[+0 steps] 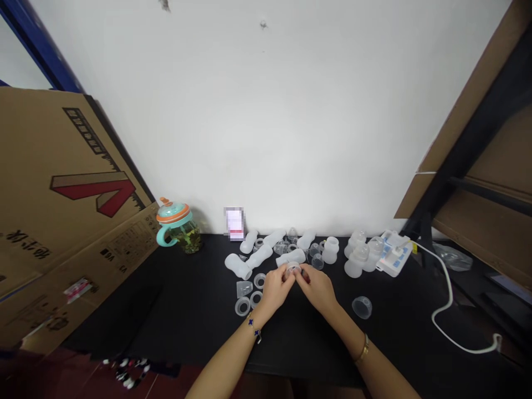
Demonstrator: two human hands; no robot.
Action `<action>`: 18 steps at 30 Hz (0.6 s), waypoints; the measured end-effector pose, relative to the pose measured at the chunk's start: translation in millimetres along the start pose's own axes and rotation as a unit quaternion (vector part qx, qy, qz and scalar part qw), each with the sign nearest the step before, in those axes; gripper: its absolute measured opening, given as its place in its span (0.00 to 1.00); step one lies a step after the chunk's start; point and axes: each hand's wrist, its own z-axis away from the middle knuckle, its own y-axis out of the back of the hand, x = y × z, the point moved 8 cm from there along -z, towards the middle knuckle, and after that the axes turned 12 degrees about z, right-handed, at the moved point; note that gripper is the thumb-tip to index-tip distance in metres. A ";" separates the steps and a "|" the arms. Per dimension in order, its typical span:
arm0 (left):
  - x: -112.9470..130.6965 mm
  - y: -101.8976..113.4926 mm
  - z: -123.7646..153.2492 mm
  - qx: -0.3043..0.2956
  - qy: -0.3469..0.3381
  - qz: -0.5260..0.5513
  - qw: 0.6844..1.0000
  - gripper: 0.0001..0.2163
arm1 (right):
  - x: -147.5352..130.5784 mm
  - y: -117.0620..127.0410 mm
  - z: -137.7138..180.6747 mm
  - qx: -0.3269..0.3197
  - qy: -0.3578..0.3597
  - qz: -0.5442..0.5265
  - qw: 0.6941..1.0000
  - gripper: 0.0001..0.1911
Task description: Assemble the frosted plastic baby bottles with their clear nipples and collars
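My left hand (276,287) and my right hand (318,287) meet over the black table, fingers closed on a small translucent baby bottle collar ring (293,266). Fingertips cover part of it; whether a nipple sits inside it I cannot make out. Just behind my fingers lies a frosted bottle body (291,257) on its side. Several loose collar rings (243,306) and a clear cup-shaped cap (244,288) rest left of my left hand. To the right of my right hand is a clear domed cap (362,307), apart from it.
Several frosted bottles (353,268) with domed caps stand at right, beside an open-necked bottle (331,250). Behind them are a white power strip (394,256) and cable (449,285). A lit phone (235,224) leans on the wall; a teal-handled jug (183,230) and cardboard box (66,183) are left.
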 end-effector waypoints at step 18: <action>3.7 -1.0 0.4 -0.006 0.005 0.009 1.000 0.12 | 1.8 1.0 0.7 0.015 -0.005 0.001 1.000 0.14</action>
